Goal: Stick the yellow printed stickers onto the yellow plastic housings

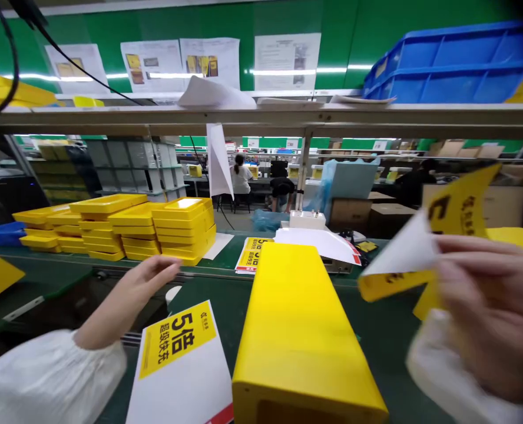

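Note:
My left hand (149, 281) hangs in the air above the green conveyor belt (208, 312), fingers loosely extended and holding nothing. My right hand (482, 312) is at the right edge of the view, pinching a folded yellow and white printed card (458, 218). Between my hands lies a long bright yellow rectangular box (297, 330), with its near end facing me. A white card with a yellow panel and large black print (177, 347) lies on the belt below my left hand, next to the box.
Stacks of yellow trays (173, 229) stand beyond the belt, beside a blue tray (3, 234). Further printed sheets (252, 254) and a white machine (308, 221) sit ahead. A shelf (261, 116) with a blue crate (447, 65) runs overhead. Co-workers (241, 179) sit in the distance.

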A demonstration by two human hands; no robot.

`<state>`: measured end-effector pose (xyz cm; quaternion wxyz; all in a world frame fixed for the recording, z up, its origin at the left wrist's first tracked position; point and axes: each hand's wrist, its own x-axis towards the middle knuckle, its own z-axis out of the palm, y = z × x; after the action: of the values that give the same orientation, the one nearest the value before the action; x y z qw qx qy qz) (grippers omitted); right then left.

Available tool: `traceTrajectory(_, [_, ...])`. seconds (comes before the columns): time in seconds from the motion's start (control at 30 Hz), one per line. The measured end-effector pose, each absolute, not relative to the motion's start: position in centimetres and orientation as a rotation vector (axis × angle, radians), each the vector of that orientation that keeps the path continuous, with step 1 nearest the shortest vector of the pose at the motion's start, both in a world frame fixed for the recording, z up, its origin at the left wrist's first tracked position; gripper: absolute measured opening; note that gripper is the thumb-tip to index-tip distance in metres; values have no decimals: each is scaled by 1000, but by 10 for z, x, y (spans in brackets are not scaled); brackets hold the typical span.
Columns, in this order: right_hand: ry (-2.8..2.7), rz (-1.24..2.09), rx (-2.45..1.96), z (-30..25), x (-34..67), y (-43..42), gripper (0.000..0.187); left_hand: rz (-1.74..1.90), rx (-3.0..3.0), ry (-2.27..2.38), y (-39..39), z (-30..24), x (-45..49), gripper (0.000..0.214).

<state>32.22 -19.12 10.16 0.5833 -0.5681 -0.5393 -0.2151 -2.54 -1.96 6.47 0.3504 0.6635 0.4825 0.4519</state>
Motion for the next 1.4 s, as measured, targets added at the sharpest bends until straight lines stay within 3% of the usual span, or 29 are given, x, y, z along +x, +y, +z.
traceTrajectory(0.13, [-1860,-882,-942,102,256,-158,13,1060,1683,615,-62,118,78,32])
traceTrajectory(0.23, [-1981,-820,-841,92,242,-148,17,1097,1564,472,-69,109,115,17])
traceTrajectory(0.33, [-1740,-628,-992,83,266,-151,12,1050,1325,426,-61,95,115,14])
traceTrajectory(0.47, [-1176,54,-1277,77,307,-152,25,993,1220,452,-56,91,106,19])
traceTrajectory(0.57, [-1020,724,-1169,73,314,-146,29,1004,1224,467,-55,88,107,19])
traceTrajectory(0.67, [-938,994,-1057,69,308,-142,23,979,1245,452,-52,80,110,18])
traceTrajectory(0.97, [-989,726,-1055,60,308,-134,16,1198,1411,674,-32,66,110,32])
traceTrajectory(1.13, [-1032,498,-1144,59,308,-134,26,1198,1276,713,-23,61,114,39])
traceTrajectory(1.4, [-901,759,-1169,56,316,-124,25,1071,1188,697,-24,58,111,34])
